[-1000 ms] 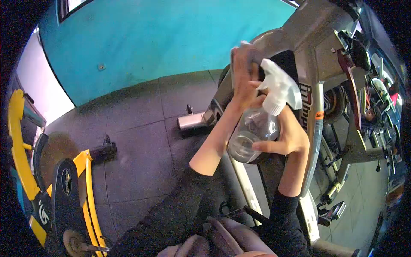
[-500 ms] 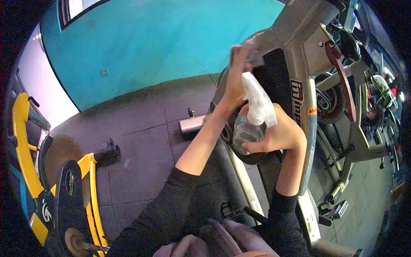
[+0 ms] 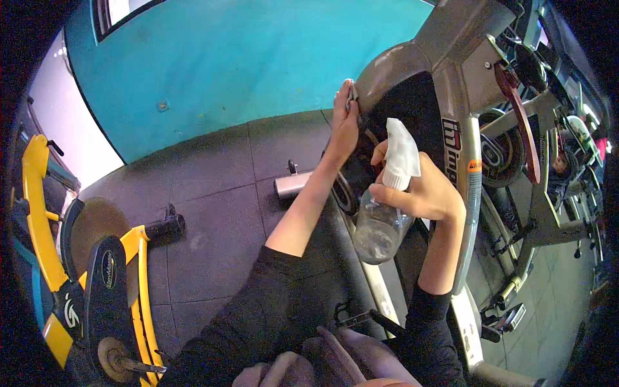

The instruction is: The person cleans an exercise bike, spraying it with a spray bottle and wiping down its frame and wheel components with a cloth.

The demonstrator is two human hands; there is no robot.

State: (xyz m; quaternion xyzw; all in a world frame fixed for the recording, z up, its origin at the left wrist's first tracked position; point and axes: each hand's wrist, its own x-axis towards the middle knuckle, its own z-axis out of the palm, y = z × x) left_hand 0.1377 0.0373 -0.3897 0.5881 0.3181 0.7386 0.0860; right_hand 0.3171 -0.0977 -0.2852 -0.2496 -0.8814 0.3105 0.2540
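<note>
A clear spray bottle [image 3: 377, 233] with a white trigger head is upright and slightly tilted in my right hand [image 3: 433, 192], whose fingers wrap round its neck. Some liquid shows inside the bottle. My left hand [image 3: 345, 129] reaches farther forward and presses a grey cloth [image 3: 352, 98] against the left edge of the exercise bike's rounded grey housing [image 3: 393, 68]. Only a small part of the cloth shows past the fingers. Behind the bottle lies the dark inner panel [image 3: 412, 109] of that housing.
A yellow and black spin bike [image 3: 106, 277] stands at the left. Ahead is a teal wall [image 3: 213, 71]. The exercise bike's silver stabiliser foot [image 3: 290, 186] sits on the dark tiled floor [image 3: 213, 238]. More gym machines [image 3: 541, 129] crowd the right side.
My left hand has moved left and slightly down with the cloth, to the housing's outer edge. The spray bottle has turned more upright, and my right hand now grips it at the neck.
</note>
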